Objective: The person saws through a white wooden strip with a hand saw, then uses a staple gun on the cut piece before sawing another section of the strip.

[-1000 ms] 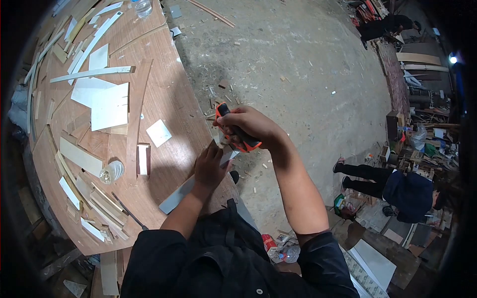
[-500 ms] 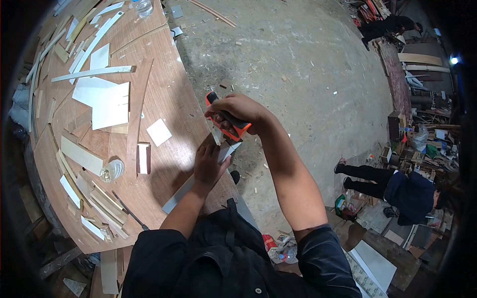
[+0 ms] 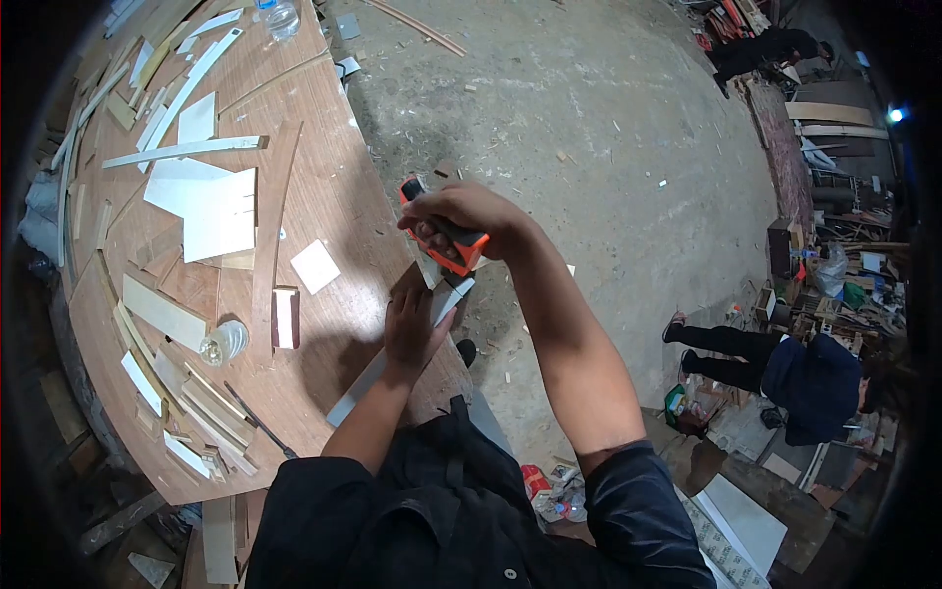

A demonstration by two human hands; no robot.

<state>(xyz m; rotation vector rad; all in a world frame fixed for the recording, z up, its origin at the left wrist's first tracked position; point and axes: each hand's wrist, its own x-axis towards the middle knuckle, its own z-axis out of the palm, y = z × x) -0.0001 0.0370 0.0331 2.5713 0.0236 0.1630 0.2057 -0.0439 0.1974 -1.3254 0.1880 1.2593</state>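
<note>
My right hand (image 3: 461, 218) is wrapped around the orange and black handle of a handsaw (image 3: 473, 251), just past the table edge. Its blade points down and is mostly hidden by my hands. Right below it, my left hand (image 3: 412, 329) grips a long white strip of board (image 3: 358, 388), thumb on one side and fingers on the other. The strip lies along the table edge, its far end (image 3: 457, 294) sticking out under the saw.
The wooden table (image 3: 334, 206) carries white offcuts (image 3: 221, 211), a small white square (image 3: 315, 266), a plastic cup (image 3: 228, 340) and a water bottle (image 3: 280, 20). Wood scraps litter the concrete floor (image 3: 608, 128). Two people are at the right, one nearer (image 3: 810, 383), one farther (image 3: 770, 54).
My right hand and the saw have shifted slightly left and up in the view. My left hand stays on the white strip, nearly unmoved.
</note>
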